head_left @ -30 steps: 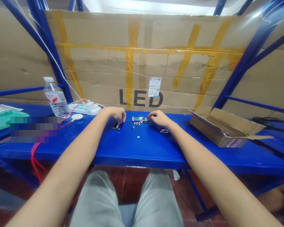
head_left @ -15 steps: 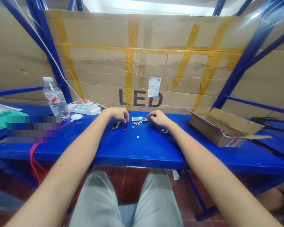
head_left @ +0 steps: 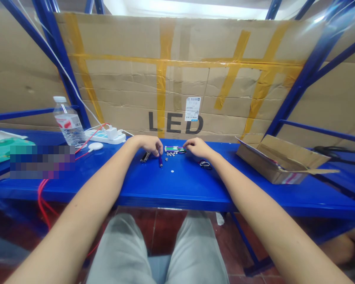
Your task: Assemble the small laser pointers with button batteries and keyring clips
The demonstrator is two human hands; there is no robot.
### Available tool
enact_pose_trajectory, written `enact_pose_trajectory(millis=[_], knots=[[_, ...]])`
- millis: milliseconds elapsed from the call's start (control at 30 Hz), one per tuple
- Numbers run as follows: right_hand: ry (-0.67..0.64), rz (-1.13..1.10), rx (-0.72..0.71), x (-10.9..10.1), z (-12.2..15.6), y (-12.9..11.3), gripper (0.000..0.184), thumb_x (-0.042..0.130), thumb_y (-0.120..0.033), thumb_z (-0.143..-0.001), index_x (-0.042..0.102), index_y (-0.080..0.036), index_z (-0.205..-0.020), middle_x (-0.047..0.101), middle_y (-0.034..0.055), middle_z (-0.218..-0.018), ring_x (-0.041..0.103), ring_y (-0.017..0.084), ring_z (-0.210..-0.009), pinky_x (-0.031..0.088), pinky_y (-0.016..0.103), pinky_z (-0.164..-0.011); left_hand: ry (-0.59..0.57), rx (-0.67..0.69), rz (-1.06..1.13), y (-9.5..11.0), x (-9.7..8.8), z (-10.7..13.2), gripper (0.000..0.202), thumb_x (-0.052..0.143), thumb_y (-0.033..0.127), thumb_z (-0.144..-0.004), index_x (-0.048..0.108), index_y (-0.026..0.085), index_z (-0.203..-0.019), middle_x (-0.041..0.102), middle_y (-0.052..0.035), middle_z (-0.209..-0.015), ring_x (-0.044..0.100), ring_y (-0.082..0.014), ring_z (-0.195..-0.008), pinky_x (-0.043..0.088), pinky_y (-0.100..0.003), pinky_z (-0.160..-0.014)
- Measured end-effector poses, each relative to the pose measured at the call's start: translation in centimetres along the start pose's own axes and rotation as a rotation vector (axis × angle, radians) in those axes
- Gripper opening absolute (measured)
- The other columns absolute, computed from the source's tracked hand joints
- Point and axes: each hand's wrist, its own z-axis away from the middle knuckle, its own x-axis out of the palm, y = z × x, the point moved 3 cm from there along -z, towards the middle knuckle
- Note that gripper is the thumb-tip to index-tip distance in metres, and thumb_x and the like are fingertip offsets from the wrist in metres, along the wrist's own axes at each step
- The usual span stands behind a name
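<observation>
My left hand [head_left: 149, 144] is closed, pinching a small purple tube [head_left: 160, 160] that points down at the blue shelf [head_left: 177, 185]. Two dark tubes [head_left: 144, 157] lie just left of it. My right hand [head_left: 197, 147] rests with curled fingers at the end of a row of small coloured tubes [head_left: 174, 149]; whether it grips one I cannot tell. Several small round metal pieces [head_left: 170, 154] lie below that row, and one [head_left: 172, 171] sits apart nearer me. A dark clip [head_left: 205, 163] lies by my right wrist.
An open cardboard box [head_left: 279, 159] lies at the right. A water bottle [head_left: 68, 122], a white power strip [head_left: 106, 136] and red cables [head_left: 43, 197] stand at the left. A large taped cardboard sheet marked LED [head_left: 177, 79] backs the shelf.
My left hand has lifted one purple tube out of the group of dark tubes and carried it to the right, turning it upright. My right hand has stayed in place.
</observation>
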Motion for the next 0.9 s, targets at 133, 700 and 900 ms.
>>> enact_pose_trajectory(millis=[133,700,900], knots=[[-0.006,0.006,-0.006,0.0,0.1,-0.3,0.033,0.049,-0.006,-0.083,0.078,-0.016,-0.095,0.077,0.0069,-0.099,0.067,0.018,-0.089,0.048,0.025,-0.083,-0.049,0.021,0.029,0.5,0.2,-0.1,0.039,0.072,0.026,-0.068,0.073,0.021,-0.107,0.075,-0.0016,-0.091,0.064,-0.0161,-0.082,0.045,-0.023,-0.070],[-0.117,-0.640,0.006,-0.1,0.7,-3.7,0.036,0.051,-0.040,-0.094,0.074,-0.012,-0.094,0.073,0.0084,-0.082,0.064,0.014,-0.070,0.046,0.023,-0.059,0.251,0.313,0.316,3.9,-1.2,1.2,0.030,0.070,0.035,-0.077,0.072,0.014,-0.098,0.073,-0.0046,-0.091,0.063,-0.0164,-0.085,0.046,-0.027,-0.079],[-0.213,-0.534,0.025,0.3,0.9,-3.5,0.024,0.065,-0.028,-0.088,0.064,-0.013,-0.070,0.066,0.0024,-0.064,0.056,0.010,-0.054,0.042,0.021,-0.050,0.476,0.297,0.352,4.0,-0.8,0.0,0.030,0.064,0.035,-0.081,0.070,0.011,-0.098,0.072,-0.0073,-0.089,0.063,-0.0162,-0.080,0.048,-0.029,-0.074]])
